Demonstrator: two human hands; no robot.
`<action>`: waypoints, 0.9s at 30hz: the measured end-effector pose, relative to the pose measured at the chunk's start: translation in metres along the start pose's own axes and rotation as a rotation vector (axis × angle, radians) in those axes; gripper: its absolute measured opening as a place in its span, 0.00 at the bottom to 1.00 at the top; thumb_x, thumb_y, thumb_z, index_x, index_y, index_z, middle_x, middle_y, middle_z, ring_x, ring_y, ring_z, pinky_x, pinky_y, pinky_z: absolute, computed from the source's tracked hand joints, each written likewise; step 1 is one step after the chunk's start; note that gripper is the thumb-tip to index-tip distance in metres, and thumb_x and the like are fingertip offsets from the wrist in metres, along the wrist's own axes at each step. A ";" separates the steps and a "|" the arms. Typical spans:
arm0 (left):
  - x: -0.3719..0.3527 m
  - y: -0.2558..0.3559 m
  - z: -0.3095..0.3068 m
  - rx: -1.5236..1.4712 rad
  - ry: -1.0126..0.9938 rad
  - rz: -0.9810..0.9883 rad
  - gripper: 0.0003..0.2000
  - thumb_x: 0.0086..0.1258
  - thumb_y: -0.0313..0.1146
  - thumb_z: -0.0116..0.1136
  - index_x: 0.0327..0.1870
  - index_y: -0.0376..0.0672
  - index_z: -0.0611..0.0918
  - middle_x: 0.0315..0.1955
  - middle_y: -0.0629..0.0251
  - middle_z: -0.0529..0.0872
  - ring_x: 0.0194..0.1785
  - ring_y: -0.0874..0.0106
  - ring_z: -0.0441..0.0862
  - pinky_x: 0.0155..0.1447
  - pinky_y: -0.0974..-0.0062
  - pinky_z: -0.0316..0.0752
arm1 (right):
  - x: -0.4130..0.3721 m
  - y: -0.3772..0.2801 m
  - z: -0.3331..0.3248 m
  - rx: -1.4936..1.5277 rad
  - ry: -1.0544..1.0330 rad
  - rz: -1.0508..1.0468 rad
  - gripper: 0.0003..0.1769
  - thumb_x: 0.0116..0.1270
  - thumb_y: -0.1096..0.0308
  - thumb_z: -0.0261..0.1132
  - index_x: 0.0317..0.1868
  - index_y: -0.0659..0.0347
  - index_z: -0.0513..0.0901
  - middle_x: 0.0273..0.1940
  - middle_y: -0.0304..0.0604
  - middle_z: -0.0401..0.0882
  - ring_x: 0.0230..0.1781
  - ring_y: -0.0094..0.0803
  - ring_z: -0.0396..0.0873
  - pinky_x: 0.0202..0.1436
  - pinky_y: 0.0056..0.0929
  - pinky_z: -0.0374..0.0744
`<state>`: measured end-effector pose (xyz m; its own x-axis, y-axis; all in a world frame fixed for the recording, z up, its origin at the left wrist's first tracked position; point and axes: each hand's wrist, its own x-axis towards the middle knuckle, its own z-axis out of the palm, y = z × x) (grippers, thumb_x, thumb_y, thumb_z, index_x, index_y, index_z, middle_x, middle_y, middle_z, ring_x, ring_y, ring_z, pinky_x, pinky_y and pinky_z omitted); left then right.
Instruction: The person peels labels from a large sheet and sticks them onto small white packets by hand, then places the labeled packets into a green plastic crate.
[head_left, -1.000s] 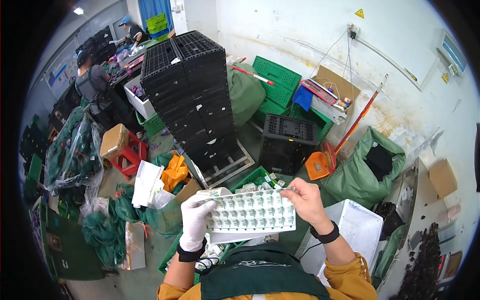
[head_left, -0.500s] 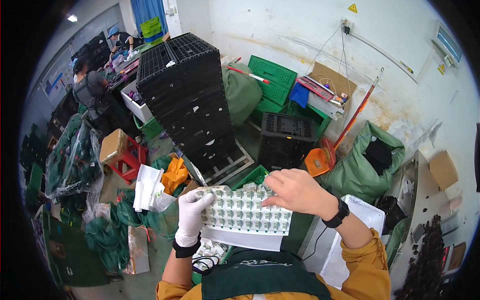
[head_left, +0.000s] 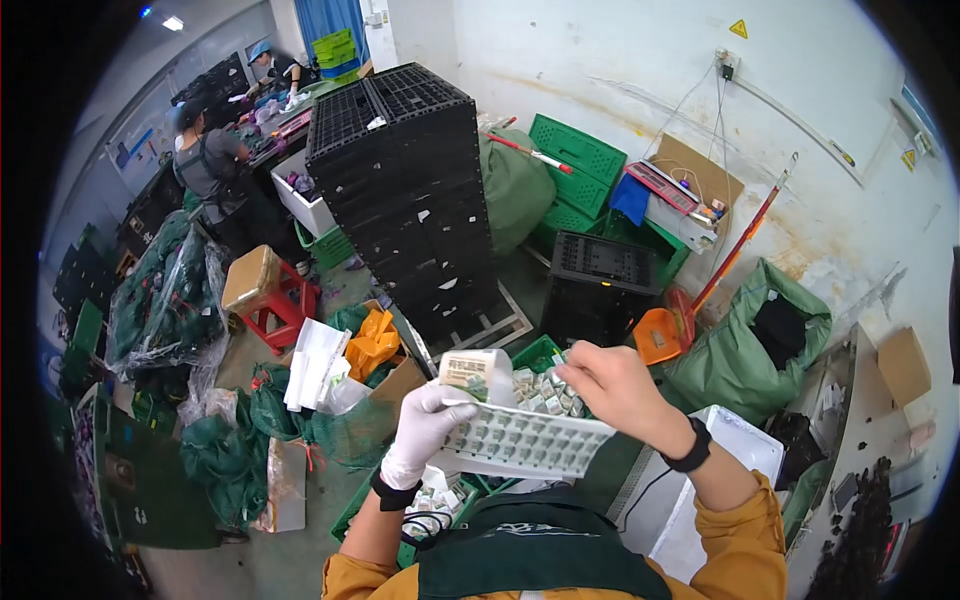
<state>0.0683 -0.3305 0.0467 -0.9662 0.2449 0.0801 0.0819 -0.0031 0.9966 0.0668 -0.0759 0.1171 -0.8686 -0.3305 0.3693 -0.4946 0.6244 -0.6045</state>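
Note:
My left hand [head_left: 425, 430], in a white glove, grips the left end of a white sheet of labels [head_left: 525, 440] with rows of small pale green printed pieces. A curled printed label [head_left: 475, 372] stands up beside its thumb. My bare right hand [head_left: 620, 385] is above the sheet's right end, fingertips pinched together; what they hold, if anything, is hidden. Just beyond the sheet, many small white-and-green pieces [head_left: 545, 393] lie in a green crate [head_left: 538, 354]. Below my left wrist is another green crate [head_left: 352, 508] with similar pieces.
A tall stack of black crates [head_left: 400, 190] stands ahead, with a lower black crate [head_left: 603, 275] to its right. A white foam box [head_left: 715, 480] is by my right arm. A red stool [head_left: 275, 310] and green net bags [head_left: 225, 460] are left. Two people work at the back left.
The sheet has tipped from facing me to a flatter angle, uncovering the pieces in the crate behind it. The curled label now shows by my left hand. My view has shifted slightly left.

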 end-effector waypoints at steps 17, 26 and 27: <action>-0.016 0.000 0.025 -0.043 -0.090 -0.123 0.02 0.56 0.24 0.64 0.28 0.37 0.83 0.25 0.70 0.80 0.29 0.82 0.75 0.35 0.84 0.70 | 0.013 0.000 0.050 0.484 -0.138 0.141 0.11 0.61 0.66 0.63 0.27 0.66 0.76 0.18 0.35 0.71 0.22 0.17 0.67 0.25 0.22 0.68; -0.012 0.004 0.020 0.078 -0.105 0.118 0.03 0.53 0.23 0.65 0.29 0.36 0.83 0.32 0.66 0.82 0.35 0.78 0.78 0.39 0.80 0.72 | 0.020 -0.008 0.042 0.233 -0.420 0.372 0.13 0.58 0.64 0.66 0.30 0.68 0.79 0.23 0.41 0.80 0.24 0.21 0.74 0.28 0.25 0.73; -0.010 0.009 0.022 0.088 -0.153 0.187 0.03 0.54 0.25 0.65 0.29 0.37 0.84 0.31 0.67 0.82 0.35 0.78 0.78 0.39 0.81 0.72 | 0.017 -0.007 0.053 0.455 -0.375 0.268 0.13 0.60 0.65 0.65 0.34 0.69 0.80 0.27 0.43 0.81 0.29 0.21 0.76 0.34 0.24 0.74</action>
<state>0.0847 -0.3114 0.0542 -0.8847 0.3920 0.2524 0.2826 0.0205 0.9590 0.0539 -0.1234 0.0900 -0.8748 -0.4811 -0.0572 -0.1515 0.3839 -0.9109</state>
